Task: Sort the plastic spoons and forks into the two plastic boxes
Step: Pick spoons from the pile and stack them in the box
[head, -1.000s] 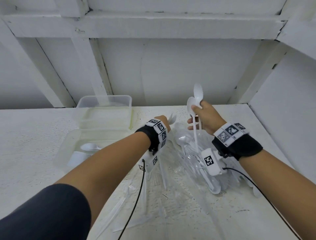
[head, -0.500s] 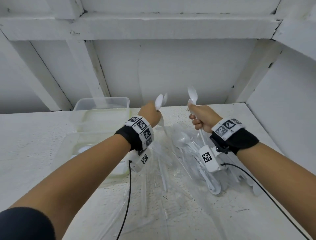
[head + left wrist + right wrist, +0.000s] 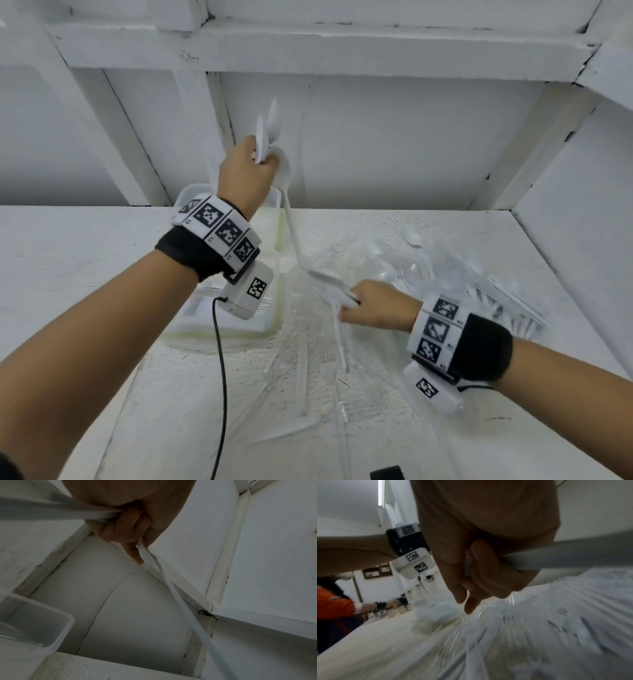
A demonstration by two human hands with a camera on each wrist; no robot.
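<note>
Spoons (image 3: 269, 137) are gripped in the left hand (image 3: 245, 171), raised above the far plastic box (image 3: 186, 198); bowls stick up out of the fist. One more spoon (image 3: 289, 219) hangs from the same fist, handle slanting down toward the pile. In the left wrist view the fingers (image 3: 120, 534) are curled tight round the white handles (image 3: 51, 509), one handle trailing down and away.

Right hand (image 3: 376, 305) is held low over the surface (image 3: 85, 274), just beside the loose pile of cutlery (image 3: 445, 274) lying on clear wrap. Fingers (image 3: 481, 566) are seen curled round a white handle (image 3: 556, 555) in the right wrist view; in the head view a spoon (image 3: 325, 275) sticks out of the fist toward the left. That wrist view is motion-blurred below the hand.

Near plastic box (image 3: 219, 322) sits in front of the far one, partly hidden by the left wrist; forks can be made out in it at the left. Loose clear utensils (image 3: 301, 377) are scattered on the surface in front of the pile.
</note>
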